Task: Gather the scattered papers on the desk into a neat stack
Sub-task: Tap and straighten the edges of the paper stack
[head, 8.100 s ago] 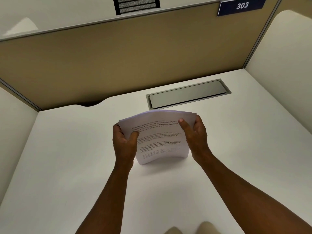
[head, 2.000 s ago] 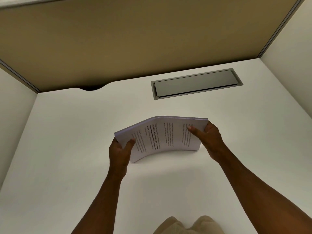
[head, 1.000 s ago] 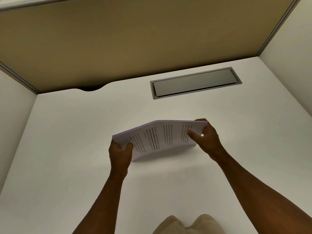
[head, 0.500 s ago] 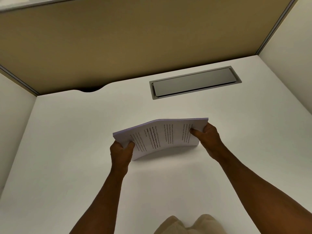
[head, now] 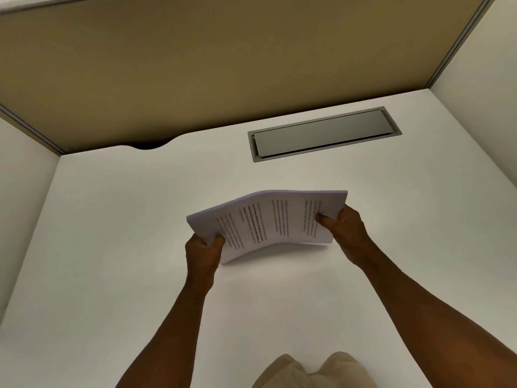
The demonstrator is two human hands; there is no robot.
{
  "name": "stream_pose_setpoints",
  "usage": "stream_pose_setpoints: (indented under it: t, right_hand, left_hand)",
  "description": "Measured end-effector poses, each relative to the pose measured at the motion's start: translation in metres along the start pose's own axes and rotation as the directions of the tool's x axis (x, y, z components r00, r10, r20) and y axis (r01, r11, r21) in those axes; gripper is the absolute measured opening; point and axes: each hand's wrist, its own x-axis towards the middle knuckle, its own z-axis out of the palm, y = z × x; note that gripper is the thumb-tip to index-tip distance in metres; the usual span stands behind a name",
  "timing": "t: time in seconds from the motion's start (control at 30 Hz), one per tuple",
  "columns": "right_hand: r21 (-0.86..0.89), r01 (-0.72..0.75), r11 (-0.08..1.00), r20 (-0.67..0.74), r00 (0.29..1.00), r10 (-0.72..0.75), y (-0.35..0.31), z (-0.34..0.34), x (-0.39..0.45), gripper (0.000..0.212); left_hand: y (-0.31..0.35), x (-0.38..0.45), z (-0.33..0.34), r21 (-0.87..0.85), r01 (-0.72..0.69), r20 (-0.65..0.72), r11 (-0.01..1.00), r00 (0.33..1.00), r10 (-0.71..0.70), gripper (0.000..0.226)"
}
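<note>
Both hands are clamped on the paper stack (head: pixel 268 222): left hand (head: pixel 202 252) pinches the near-left corner, thumb on the printed face w/ fingers curled behind; right hand (head: pixel 342 228) grips the right end, thumb on top, fingers wrapped underneath. The stack is held landscape, standing on its long lower edge over the middle of the desk (head: pixel 112 247), bowed up in the centre so the top edge arcs; whether the lower edge is touching the desk or just above it can't be told, tho a shadow sits right beneath. Nearest the camera, at the desk's front edge, are the person's knees (head: pixel 313 371) in pale fabric. No loose sheets show anywhere on the desk, so gathering looks done and this is prob. the squaring step. To do it well: ease both pinches enough that the sheets can slide, tap the long edge flat on the desk, keep the stack vertical not leaning, then turn it and tap a short edge too. Flatten the bow first, or the inner sheets will creep. Further back, toward the far-right corner, a grey cable hatch (head: pixel 324 134) is set flush in the desk, well apart from the papers; behind it stands the tan partition (head: pixel 223 65).
</note>
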Motion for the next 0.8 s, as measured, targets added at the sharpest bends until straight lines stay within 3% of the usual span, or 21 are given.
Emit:
stream_pose_setpoints:
  t: [0.13,0.3,0.5,0.7,0.8]
  right_hand:
    - [0.043,0.031,0.999,-0.022,0.999,-0.030,-0.013,-0.003,0.001,0.027]
    - [-0.027,-0.045,0.999,0.022,0.999,0.045,0.005,0.000,0.000,0.034]
    - [0.002,-0.088,0.996,0.024,0.996,0.088,0.006,0.003,-0.002,0.031]
    - [-0.004,-0.032,0.999,-0.056,0.998,0.032,-0.010,-0.002,0.001,0.023]
    - [-0.254,0.071,0.965,-0.152,0.982,-0.112,-0.025,-0.005,-0.001,0.044]
  left_hand:
    - [0.008,0.004,-0.004,-0.055,-0.062,-0.021,0.997,0.998,0.061,0.026]
    - [-0.008,0.004,-0.005,0.015,0.019,0.066,1.000,0.998,-0.020,0.028]
    - [-0.013,0.005,-0.003,0.038,0.049,0.051,0.998,0.997,-0.051,0.027]
    - [-0.001,0.001,-0.004,0.093,0.011,0.095,0.996,0.995,-0.020,0.021]
    - [0.018,-0.004,-0.008,0.122,-0.061,0.152,0.991,0.987,0.042,0.017]
